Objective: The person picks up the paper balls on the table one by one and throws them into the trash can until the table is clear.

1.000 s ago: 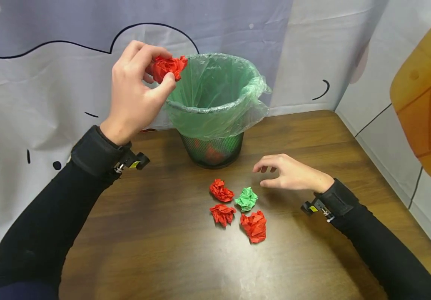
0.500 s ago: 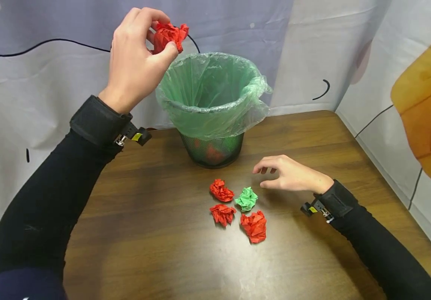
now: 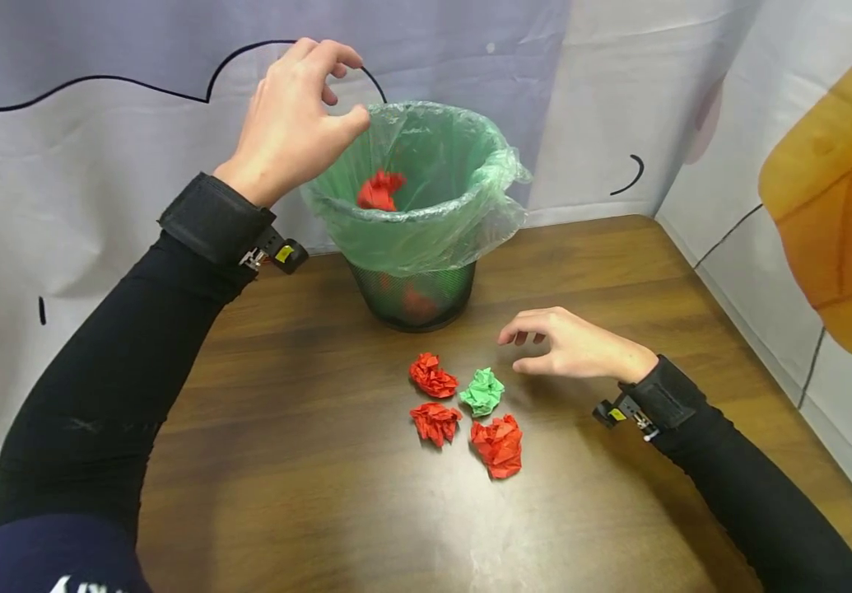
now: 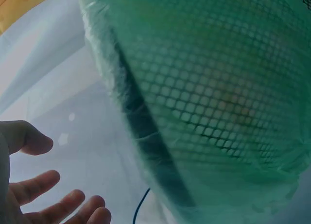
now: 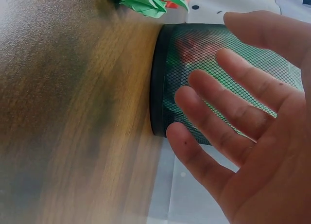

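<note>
In the head view my left hand (image 3: pixel 295 119) hangs above the left rim of a mesh waste bin (image 3: pixel 414 301), its thumb and fingers apart and holding nothing. A crumpled red paper ball (image 3: pixel 381 190) is inside the mouth of the bin's green liner bag (image 3: pixel 426 243), just below that hand. The left wrist view shows the empty fingers (image 4: pixel 46 182) beside the lined bin. My right hand (image 3: pixel 577 344) stays low over the table with loosely bent, empty fingers. Nearest to it lies a green crumpled paper ball (image 3: pixel 482 392).
Three red paper balls lie by the green one: an upper one (image 3: pixel 433 375), a lower left one (image 3: pixel 436 423) and a larger one (image 3: pixel 498 446). Red shapes show through the bin's mesh. A printed cloth (image 3: pixel 100 156) hangs behind the wooden table (image 3: pixel 307 494).
My left hand rose with the red paper ball, then moved slightly right and down and let it go. The ball is now within the bin's mouth. My right hand has stayed put.
</note>
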{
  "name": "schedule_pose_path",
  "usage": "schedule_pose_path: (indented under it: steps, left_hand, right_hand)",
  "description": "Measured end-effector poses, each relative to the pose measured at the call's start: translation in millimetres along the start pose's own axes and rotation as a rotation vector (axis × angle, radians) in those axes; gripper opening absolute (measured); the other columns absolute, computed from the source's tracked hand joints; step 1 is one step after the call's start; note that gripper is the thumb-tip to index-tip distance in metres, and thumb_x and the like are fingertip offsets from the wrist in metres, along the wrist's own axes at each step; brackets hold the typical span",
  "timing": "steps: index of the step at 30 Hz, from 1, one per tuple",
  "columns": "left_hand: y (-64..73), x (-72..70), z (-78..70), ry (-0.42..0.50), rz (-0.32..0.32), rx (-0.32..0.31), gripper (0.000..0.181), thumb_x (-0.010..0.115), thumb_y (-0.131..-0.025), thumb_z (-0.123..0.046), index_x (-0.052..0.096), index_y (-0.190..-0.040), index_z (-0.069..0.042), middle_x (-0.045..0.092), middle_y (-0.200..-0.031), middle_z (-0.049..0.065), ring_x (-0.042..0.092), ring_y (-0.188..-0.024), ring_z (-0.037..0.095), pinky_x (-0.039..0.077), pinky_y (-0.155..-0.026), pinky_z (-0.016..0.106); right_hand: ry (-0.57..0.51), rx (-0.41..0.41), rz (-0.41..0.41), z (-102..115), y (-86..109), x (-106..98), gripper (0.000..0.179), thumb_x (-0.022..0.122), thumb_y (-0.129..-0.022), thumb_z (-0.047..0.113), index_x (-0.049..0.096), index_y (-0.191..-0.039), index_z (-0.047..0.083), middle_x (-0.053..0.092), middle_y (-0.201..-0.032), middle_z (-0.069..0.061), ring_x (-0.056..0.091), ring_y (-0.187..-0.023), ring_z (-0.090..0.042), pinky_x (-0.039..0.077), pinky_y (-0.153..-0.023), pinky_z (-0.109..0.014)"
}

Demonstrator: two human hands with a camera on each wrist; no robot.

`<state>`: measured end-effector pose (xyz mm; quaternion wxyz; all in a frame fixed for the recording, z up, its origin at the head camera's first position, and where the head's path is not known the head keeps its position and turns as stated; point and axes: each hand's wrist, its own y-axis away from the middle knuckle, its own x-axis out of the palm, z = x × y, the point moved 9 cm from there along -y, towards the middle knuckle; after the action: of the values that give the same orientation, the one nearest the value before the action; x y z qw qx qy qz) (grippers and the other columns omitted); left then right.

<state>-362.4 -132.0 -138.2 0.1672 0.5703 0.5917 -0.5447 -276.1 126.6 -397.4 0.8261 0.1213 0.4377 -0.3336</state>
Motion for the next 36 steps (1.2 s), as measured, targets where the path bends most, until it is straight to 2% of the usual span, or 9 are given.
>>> schedule_pose_path:
  steps: [6, 10, 19, 25, 30, 36]
  left_hand:
    - [5.0, 2.3, 2.3, -0.002, 0.001, -0.006, 0.043, 0.052, -0.093, -0.03, 0.062, -0.134, -0.019, 0.061, -0.128, 0.005, 0.056, -0.104, 0.02, 0.042, -0.091, 0.039]
    - [10.9, 1.2, 5.1, 0.004, 0.003, -0.021, 0.041, 0.051, -0.093, -0.028, 0.064, -0.131, -0.018, 0.064, -0.122, 0.003, 0.055, -0.104, 0.018, 0.041, -0.09, 0.038]
    - [31.1, -8.6, 10.0, 0.027, -0.078, -0.014, 0.034, 0.051, -0.093, -0.023, 0.069, -0.119, -0.014, 0.065, -0.102, 0.003, 0.056, -0.092, 0.017, 0.038, -0.082, 0.031]
    - [46.1, -15.2, 18.9, 0.034, -0.132, -0.025, 0.028, 0.052, -0.092, -0.022, 0.074, -0.108, -0.016, 0.066, -0.092, -0.002, 0.057, -0.084, 0.008, 0.036, -0.078, 0.024]
    - [64.3, -19.9, 17.1, 0.038, -0.193, 0.033, 0.023, 0.054, -0.092, -0.017, 0.074, -0.101, -0.011, 0.066, -0.087, -0.001, 0.055, -0.077, 0.004, 0.036, -0.072, 0.02]
    - [84.8, -16.4, 10.8, 0.041, -0.218, 0.089, 0.02, 0.054, -0.091, -0.014, 0.073, -0.098, -0.009, 0.066, -0.086, 0.002, 0.058, -0.074, 0.009, 0.039, -0.067, 0.02]
  right_hand:
    - [0.004, 0.006, 0.002, 1, 1.0, 0, 0.031, 0.076, -0.086, 0.019, 0.069, -0.116, 0.02, 0.069, -0.113, 0.003, 0.064, -0.099, -0.025, 0.055, -0.086, -0.046]
    - [0.01, 0.003, -0.002, 3, 0.6, -1, 0.03, 0.076, -0.086, 0.02, 0.068, -0.116, 0.021, 0.068, -0.114, 0.007, 0.064, -0.099, -0.024, 0.055, -0.086, -0.047]
    - [0.008, 0.006, 0.005, 6, 1.8, 2, 0.03, 0.076, -0.087, 0.02, 0.068, -0.116, 0.021, 0.068, -0.114, 0.007, 0.064, -0.099, -0.024, 0.055, -0.086, -0.047]
    - [0.019, -0.016, 0.001, 9, 3.3, 2, 0.03, 0.076, -0.088, 0.023, 0.068, -0.117, 0.023, 0.068, -0.114, 0.008, 0.064, -0.099, -0.02, 0.054, -0.085, -0.046]
    - [0.024, -0.026, -0.013, 9, 4.7, -2, 0.031, 0.077, -0.087, 0.025, 0.068, -0.116, 0.025, 0.066, -0.112, 0.014, 0.062, -0.098, -0.009, 0.055, -0.085, -0.044]
    - [0.018, -0.032, -0.017, 10, 5.2, -4, 0.031, 0.077, -0.086, 0.025, 0.068, -0.116, 0.025, 0.066, -0.112, 0.014, 0.063, -0.098, -0.01, 0.054, -0.086, -0.044]
